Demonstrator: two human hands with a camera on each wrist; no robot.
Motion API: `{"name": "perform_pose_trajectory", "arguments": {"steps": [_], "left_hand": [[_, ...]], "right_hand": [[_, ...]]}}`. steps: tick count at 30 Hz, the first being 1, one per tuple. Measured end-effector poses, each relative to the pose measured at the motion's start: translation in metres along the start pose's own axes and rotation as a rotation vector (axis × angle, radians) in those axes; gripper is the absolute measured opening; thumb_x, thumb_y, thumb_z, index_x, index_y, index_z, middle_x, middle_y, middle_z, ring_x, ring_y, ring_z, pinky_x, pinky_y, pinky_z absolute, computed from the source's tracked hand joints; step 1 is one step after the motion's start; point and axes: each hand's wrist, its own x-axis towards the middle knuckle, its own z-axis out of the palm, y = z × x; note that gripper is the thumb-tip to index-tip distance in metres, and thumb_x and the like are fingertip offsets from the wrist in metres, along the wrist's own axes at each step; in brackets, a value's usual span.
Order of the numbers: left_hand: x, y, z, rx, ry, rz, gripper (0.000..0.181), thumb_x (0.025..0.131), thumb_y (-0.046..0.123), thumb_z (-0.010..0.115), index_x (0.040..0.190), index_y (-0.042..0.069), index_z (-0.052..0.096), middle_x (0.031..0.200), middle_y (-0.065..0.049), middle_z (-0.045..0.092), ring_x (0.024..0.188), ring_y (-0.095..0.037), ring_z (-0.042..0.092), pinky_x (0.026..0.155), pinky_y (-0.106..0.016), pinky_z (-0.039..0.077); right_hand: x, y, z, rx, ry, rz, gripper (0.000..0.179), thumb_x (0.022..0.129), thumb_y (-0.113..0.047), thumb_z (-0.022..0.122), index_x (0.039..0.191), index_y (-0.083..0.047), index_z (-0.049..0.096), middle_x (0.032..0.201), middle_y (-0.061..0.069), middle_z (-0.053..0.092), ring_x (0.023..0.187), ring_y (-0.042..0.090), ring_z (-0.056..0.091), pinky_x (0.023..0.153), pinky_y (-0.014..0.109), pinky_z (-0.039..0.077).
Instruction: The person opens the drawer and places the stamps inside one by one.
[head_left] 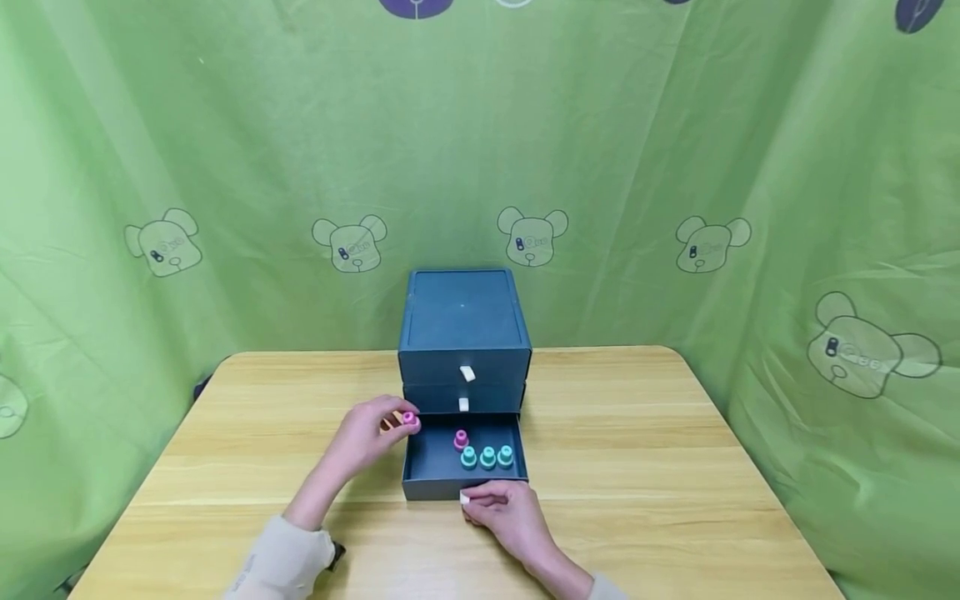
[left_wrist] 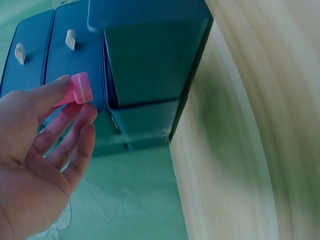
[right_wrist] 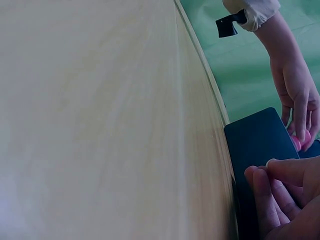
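Note:
My left hand (head_left: 367, 433) pinches a small pink stepped piece (head_left: 410, 418) between thumb and fingertips, over the left rear corner of the pulled-out bottom drawer (head_left: 431, 489). In the left wrist view the same pink piece (left_wrist: 81, 88) shows at the fingertips, in front of the cabinet. Inside the drawer stand another pink stepped piece (head_left: 461, 440) and a row of three teal ones, the middle being a teal stepped piece (head_left: 487, 457). At the drawer front, my right hand (head_left: 510, 517) pinches the white pull tab (head_left: 465, 498), mostly covered by fingers in the right wrist view.
The dark blue cabinet (head_left: 463, 312) stands at the table's back edge, its two upper drawers closed, with white tabs (head_left: 467, 373) on them. Bare wooden table (head_left: 622, 458) extends on both sides. A green curtain (head_left: 450, 125) hangs behind and around.

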Motion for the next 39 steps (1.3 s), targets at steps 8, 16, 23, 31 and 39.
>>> {"name": "perform_pose_trajectory", "arguments": {"steps": [8,16,23,31,39], "left_hand": [[0.007,0.010,0.020,0.029,-0.018,0.057,0.015,0.094,0.023,0.078,0.106,0.015,0.077,0.094,0.008,0.070,0.081,-0.010,0.062,0.071,-0.023,0.054],[0.010,0.012,0.035,0.100,-0.034,0.073,0.017,0.094,0.026,0.078,0.107,0.016,0.077,0.095,0.008,0.071,0.080,-0.009,0.062,0.075,-0.026,0.054],[0.014,0.011,0.043,0.108,-0.074,0.068,0.018,0.094,0.025,0.078,0.109,0.014,0.077,0.100,0.004,0.073,0.080,-0.009,0.062,0.075,-0.026,0.056],[0.021,0.006,0.051,0.141,-0.103,0.057,0.020,0.095,0.023,0.077,0.111,0.012,0.078,0.102,0.001,0.076,0.080,-0.009,0.064,0.077,-0.029,0.057],[0.025,0.005,0.055,0.204,-0.098,0.079,0.018,0.093,0.023,0.079,0.107,0.011,0.079,0.098,0.001,0.077,0.080,-0.009,0.066,0.077,-0.031,0.058]], "right_hand": [[0.001,0.000,-0.001,-0.005,0.001,-0.001,0.016,0.088,-0.012,0.082,0.104,-0.007,0.082,0.088,0.005,0.080,0.078,0.015,0.077,0.070,0.025,0.062],[0.000,0.000,-0.001,-0.005,-0.008,-0.006,0.020,0.089,-0.011,0.081,0.107,-0.004,0.081,0.088,0.004,0.080,0.079,0.015,0.077,0.071,0.025,0.062],[0.000,-0.001,-0.002,0.013,-0.010,-0.015,0.020,0.089,-0.010,0.081,0.107,-0.002,0.080,0.088,0.006,0.080,0.080,0.016,0.077,0.070,0.025,0.062],[-0.001,0.000,-0.002,0.032,-0.008,-0.018,0.020,0.088,-0.011,0.082,0.107,-0.003,0.081,0.090,0.009,0.080,0.080,0.016,0.077,0.070,0.025,0.062],[0.001,0.001,-0.001,0.008,-0.007,-0.002,0.019,0.089,-0.013,0.082,0.106,-0.006,0.081,0.089,0.005,0.081,0.080,0.013,0.077,0.071,0.025,0.062]]}}
